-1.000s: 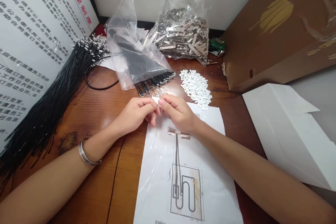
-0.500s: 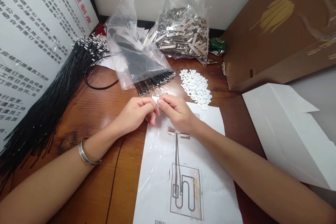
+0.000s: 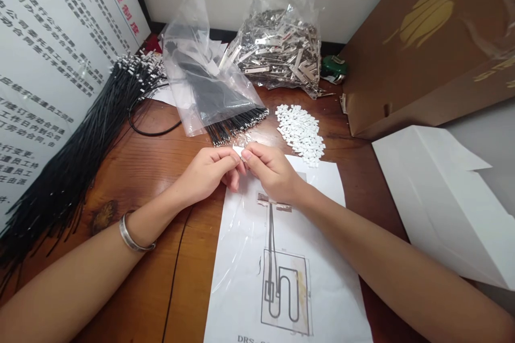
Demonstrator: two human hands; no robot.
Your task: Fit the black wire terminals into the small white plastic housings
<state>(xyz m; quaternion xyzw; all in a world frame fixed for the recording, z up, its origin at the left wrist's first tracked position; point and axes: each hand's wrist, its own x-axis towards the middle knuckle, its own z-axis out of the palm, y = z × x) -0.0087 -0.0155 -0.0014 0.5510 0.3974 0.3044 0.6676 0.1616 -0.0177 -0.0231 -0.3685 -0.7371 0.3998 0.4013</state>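
Note:
Fingertips nearly meeting, my left hand (image 3: 213,169) and my right hand (image 3: 271,169) pinch a small white piece (image 3: 238,150) between them. Most of it is covered by my fingers, so its exact kind is hidden. Just beyond my hands, black wires (image 3: 237,126) with metal tips stick out of a clear plastic bag (image 3: 217,86). To the right of these lies a heap of small white plastic pieces (image 3: 300,131). Under my right hand is a printed paper sheet (image 3: 241,278) with a line drawing.
A thick bundle of black wires with white ends (image 3: 76,150) leans along the left board (image 3: 48,37). At the back stand a bag of metal strips (image 3: 277,53) and a green object (image 3: 333,69). A brown box (image 3: 402,48) and a folded white box (image 3: 438,198) flank the right.
Both hands stay almost in place, still pinching the white piece. The fingers have shifted slightly, and the view has moved a little.

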